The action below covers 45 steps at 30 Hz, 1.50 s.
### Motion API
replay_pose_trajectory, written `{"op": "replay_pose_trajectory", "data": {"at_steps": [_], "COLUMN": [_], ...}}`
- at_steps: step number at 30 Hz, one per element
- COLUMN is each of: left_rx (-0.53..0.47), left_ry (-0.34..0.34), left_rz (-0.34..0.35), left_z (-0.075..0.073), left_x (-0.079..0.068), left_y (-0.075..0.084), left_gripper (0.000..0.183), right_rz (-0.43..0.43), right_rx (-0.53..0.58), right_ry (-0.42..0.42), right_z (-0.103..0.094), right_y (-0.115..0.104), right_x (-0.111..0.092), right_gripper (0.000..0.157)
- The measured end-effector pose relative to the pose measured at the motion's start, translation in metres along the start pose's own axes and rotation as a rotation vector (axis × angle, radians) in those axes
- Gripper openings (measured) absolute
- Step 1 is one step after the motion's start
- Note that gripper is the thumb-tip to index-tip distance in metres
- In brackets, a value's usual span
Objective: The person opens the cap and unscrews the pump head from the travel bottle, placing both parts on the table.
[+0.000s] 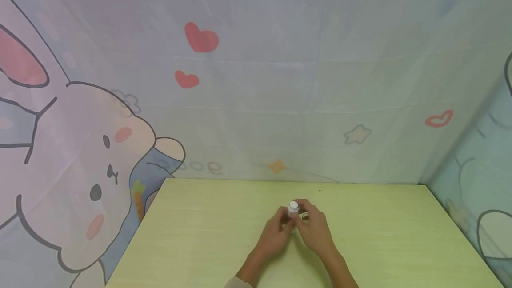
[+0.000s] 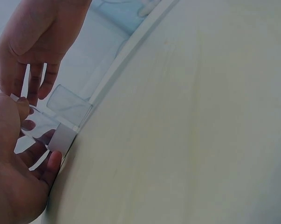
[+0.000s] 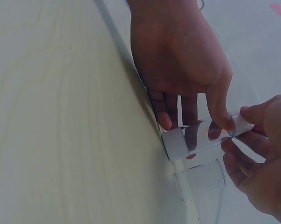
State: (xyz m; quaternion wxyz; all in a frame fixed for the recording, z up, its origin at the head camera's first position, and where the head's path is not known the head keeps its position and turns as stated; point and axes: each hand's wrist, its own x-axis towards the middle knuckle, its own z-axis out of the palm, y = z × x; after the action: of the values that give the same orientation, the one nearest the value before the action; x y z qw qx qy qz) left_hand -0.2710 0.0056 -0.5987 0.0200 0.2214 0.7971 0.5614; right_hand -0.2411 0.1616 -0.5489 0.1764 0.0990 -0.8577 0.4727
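A small clear bottle (image 3: 203, 137) with a white cap (image 1: 294, 206) and a white base (image 3: 174, 145) stands upright on the table between the two hands. My left hand (image 1: 275, 234) holds the bottle's body, thumb on the near side and fingers behind. At the top, the thumb and fingers of my right hand (image 1: 316, 230) pinch the bottle just around its cap. A clear, empty-looking cup (image 3: 205, 177) stands right beside the bottle, on the right hand's side. In the head view the right hand partly covers that cup.
The pale yellow-green wooden table (image 1: 192, 234) extends to both sides of the hands. A tiny dark speck (image 1: 320, 190) lies near its back edge. Behind it hangs a printed cloth (image 1: 256, 101) with a rabbit, hearts and stars, and another cloth (image 1: 488, 181) hangs at the right.
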Motion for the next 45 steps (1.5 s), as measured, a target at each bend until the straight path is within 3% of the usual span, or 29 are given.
{"op": "replay_pose_trajectory", "data": {"at_steps": [13, 31, 45], "left_rx": [0.015, 0.031, 0.02], "left_ry": [0.017, 0.018, 0.022], "left_rz": [-0.011, -0.026, -0.02], "left_z": [0.0005, -0.0001, 0.0002], "left_x": [-0.0002, -0.001, -0.0016], "left_y": [0.0005, 0.0022, 0.0045], "left_gripper": [0.025, 0.023, 0.022], "right_rz": [-0.085, 0.012, 0.033], "right_rx": [0.014, 0.0, -0.01], "right_ry": [0.041, 0.005, 0.003], "right_z": [0.0044, 0.005, 0.0023], "right_y": [0.0027, 0.0021, -0.0015], "right_x": [-0.0017, 0.0007, 0.0004], "right_gripper": [0.032, 0.035, 0.034]}}
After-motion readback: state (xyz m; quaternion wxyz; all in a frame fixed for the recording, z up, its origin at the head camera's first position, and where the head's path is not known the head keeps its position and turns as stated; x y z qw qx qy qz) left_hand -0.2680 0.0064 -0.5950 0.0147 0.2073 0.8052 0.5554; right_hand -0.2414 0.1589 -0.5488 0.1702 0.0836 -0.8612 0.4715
